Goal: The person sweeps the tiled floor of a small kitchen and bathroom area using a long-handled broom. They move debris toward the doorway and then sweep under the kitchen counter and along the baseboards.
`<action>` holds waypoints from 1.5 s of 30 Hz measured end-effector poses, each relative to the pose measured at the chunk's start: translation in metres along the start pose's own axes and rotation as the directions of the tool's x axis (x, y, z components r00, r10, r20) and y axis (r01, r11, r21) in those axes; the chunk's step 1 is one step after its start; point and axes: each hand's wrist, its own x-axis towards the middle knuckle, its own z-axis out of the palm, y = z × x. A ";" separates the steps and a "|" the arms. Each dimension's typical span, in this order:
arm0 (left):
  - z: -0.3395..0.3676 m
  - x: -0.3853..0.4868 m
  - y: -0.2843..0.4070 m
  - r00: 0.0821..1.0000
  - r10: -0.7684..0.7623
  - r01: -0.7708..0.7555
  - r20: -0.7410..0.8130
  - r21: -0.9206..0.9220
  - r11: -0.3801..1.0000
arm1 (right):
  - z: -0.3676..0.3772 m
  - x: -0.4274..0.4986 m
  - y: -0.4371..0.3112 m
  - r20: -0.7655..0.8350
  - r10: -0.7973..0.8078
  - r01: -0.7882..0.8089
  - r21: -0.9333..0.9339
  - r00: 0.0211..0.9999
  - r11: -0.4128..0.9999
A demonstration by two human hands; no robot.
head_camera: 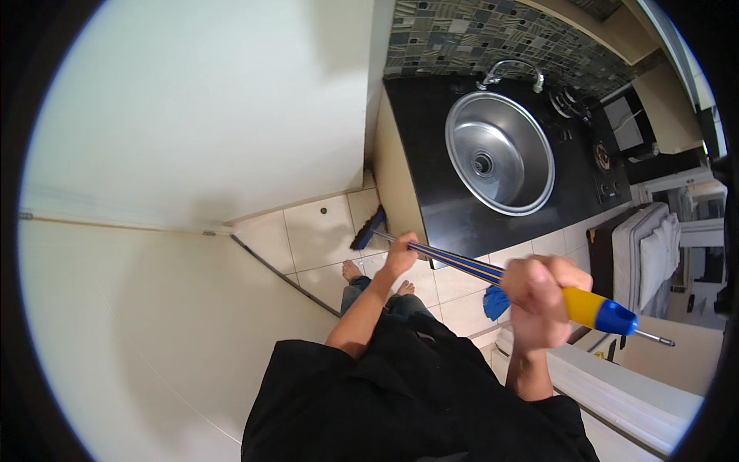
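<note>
Both my hands are closed around the striped blue-and-yellow handle (456,260) of a broom. My right hand (545,297) grips it near the yellow-and-blue end grip (597,309), which has a metal hanging tip. Lower down the shaft, closer to the bristles, is my left hand (401,254). The blue broom head (368,228), with dark bristles, is at the tiled floor (314,237) beside the side panel of the kitchen counter. Whether all the bristles touch the floor, I cannot tell.
A black countertop (439,190) with a round steel sink (501,153) and a faucet (511,72) is ahead right. A door (173,323) stands at my left. A blue object (495,302) lies on the floor under the handle. Farther right is a mattress (632,242).
</note>
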 end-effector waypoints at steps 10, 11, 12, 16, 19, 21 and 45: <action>-0.028 -0.031 0.069 0.905 0.423 -0.425 -0.045 -0.142 0.894 | -0.044 -0.038 -0.042 0.019 -0.275 0.257 0.298 0.961 0.919; -0.030 -0.025 0.066 0.930 0.358 -0.366 -0.089 -0.110 0.924 | -0.046 -0.038 -0.039 0.073 -0.283 0.246 0.324 0.956 0.913; -0.031 -0.017 0.059 0.938 0.326 -0.336 -0.117 -0.081 0.938 | -0.047 -0.038 -0.034 0.112 -0.312 0.255 0.356 0.943 0.899; -0.028 0.001 0.009 0.943 0.234 -0.225 -0.237 0.065 0.972 | -0.042 -0.051 -0.008 0.449 0.218 -0.221 -0.046 0.867 0.974; -0.008 -0.035 -0.016 0.973 0.212 -0.199 -0.092 0.132 0.971 | -0.043 -0.076 -0.010 0.498 0.051 -0.061 0.003 0.866 0.998; 0.009 -0.066 -0.014 0.958 0.280 -0.269 -0.060 0.138 0.953 | -0.054 -0.092 -0.023 0.424 0.051 -0.066 0.020 0.904 0.998; -0.016 0.158 -0.403 0.939 -0.333 0.341 -0.090 0.377 0.861 | -0.235 -0.197 0.159 0.126 0.513 -0.363 -0.566 0.849 0.740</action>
